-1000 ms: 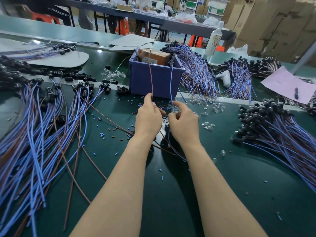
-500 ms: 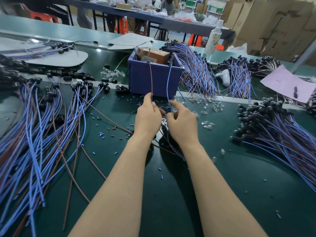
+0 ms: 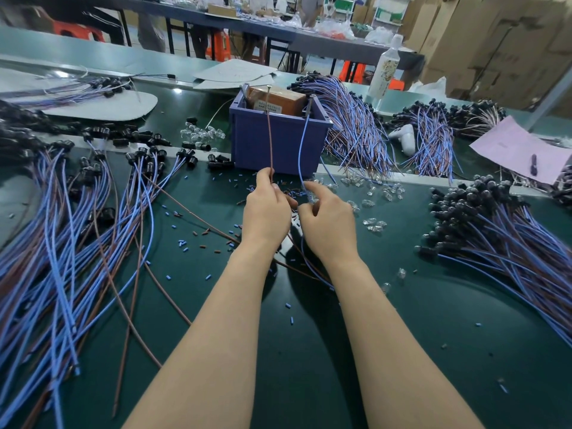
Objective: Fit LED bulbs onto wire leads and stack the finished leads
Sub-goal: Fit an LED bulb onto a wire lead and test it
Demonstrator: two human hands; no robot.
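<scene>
My left hand [image 3: 266, 212] pinches a brown wire [image 3: 270, 131] that stands upright in front of the blue bin. My right hand [image 3: 328, 221] sits just to the right, its fingers curled around a blue wire [image 3: 301, 150] that also rises upward. The two hands almost touch; what lies between their fingertips is hidden. Loose clear LED bulbs [image 3: 374, 226] lie on the green table to the right of my hands. A stack of leads with black sockets [image 3: 473, 212] lies at the right. Many more blue and brown leads [image 3: 71, 243] fan out on the left.
A blue bin [image 3: 272, 140] holding a brown box stands just beyond my hands. Short blue and brown insulation bits [image 3: 185, 243] litter the table. A white bottle [image 3: 385, 69], pink paper [image 3: 523, 153] with a pen, and further wire bundles [image 3: 356, 125] lie at the back.
Both hands stay close together at the same spot. The right fingers have shifted slightly along the blue wire; the wires still stand upright.
</scene>
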